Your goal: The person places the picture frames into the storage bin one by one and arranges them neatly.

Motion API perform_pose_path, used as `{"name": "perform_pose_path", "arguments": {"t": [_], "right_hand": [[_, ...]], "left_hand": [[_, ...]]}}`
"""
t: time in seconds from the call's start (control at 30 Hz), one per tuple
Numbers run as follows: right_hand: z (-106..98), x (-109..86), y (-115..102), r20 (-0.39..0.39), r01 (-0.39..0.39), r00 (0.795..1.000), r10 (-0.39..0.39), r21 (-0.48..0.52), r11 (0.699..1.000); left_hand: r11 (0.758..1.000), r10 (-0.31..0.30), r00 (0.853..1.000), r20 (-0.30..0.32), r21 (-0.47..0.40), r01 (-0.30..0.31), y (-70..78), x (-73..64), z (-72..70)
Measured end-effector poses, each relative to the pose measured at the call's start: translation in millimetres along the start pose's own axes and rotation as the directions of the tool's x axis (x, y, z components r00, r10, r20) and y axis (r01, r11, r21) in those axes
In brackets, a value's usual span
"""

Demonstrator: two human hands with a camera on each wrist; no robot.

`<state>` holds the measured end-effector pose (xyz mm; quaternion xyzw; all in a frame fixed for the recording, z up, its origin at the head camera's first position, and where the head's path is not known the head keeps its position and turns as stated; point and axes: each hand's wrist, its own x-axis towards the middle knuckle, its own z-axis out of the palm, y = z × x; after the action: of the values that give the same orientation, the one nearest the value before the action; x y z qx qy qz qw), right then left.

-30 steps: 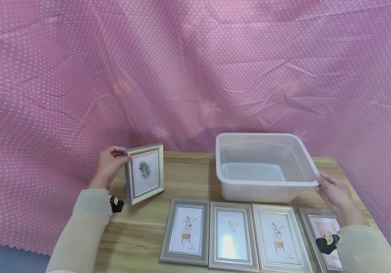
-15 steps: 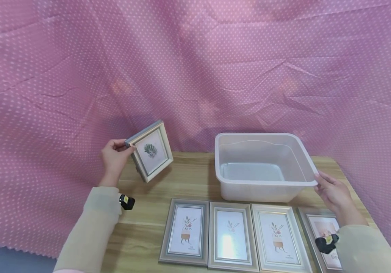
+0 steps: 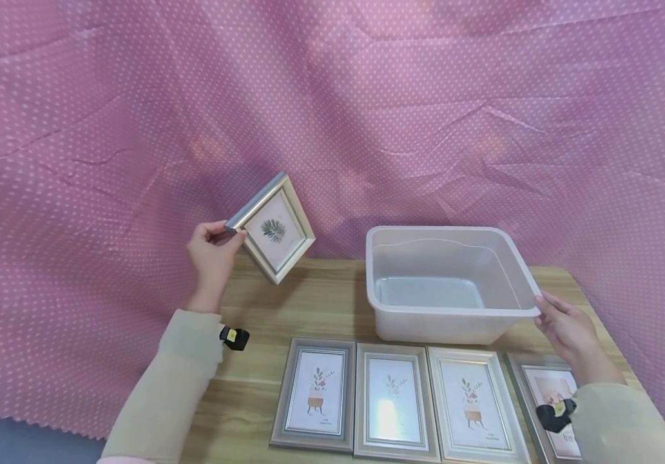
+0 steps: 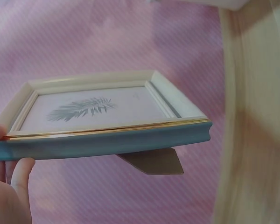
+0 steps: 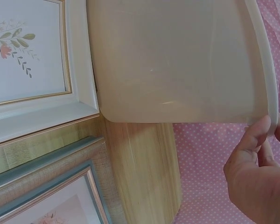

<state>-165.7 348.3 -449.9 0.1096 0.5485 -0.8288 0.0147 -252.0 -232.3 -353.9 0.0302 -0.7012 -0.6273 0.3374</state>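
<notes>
My left hand [image 3: 213,254] pinches a picture frame [image 3: 276,231] by one corner, thumb on its front and fingers behind. The frame has a pale border and a green leaf print, and it hangs tilted above the table at the left. In the left wrist view, a brown stand flap [image 4: 156,161] sticks out from the back of this frame. At the right, my right hand [image 3: 567,328] grips the near right corner of the rim of a white plastic tub [image 3: 443,325]. The tub stands upright on the table with no object visible inside.
Along the table's front lie a grey frame [image 3: 286,393], a beige frame [image 3: 363,399] and a pale frame [image 3: 443,399], edge to edge. A darker frame [image 3: 541,412] lies partly under my right forearm. Pink dotted cloth [image 3: 332,116] hangs behind the wooden table [image 3: 240,393].
The leaf-print frame has been lifted up and to the right by my left hand and has turned to a steeper tilt. My right hand and the tub stay nearly still.
</notes>
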Motion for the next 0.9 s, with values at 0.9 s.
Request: {"name": "perform_pose_path", "arguments": {"t": [0.9], "right_hand": [[0, 1.4, 1, -0.008, -0.005, 1.0, 0.005, 0.033, 0.999]], "left_hand": [[0.984, 0.153, 0.985, 0.084, -0.107, -0.144, 68.2, -27.0, 65.7]]}}
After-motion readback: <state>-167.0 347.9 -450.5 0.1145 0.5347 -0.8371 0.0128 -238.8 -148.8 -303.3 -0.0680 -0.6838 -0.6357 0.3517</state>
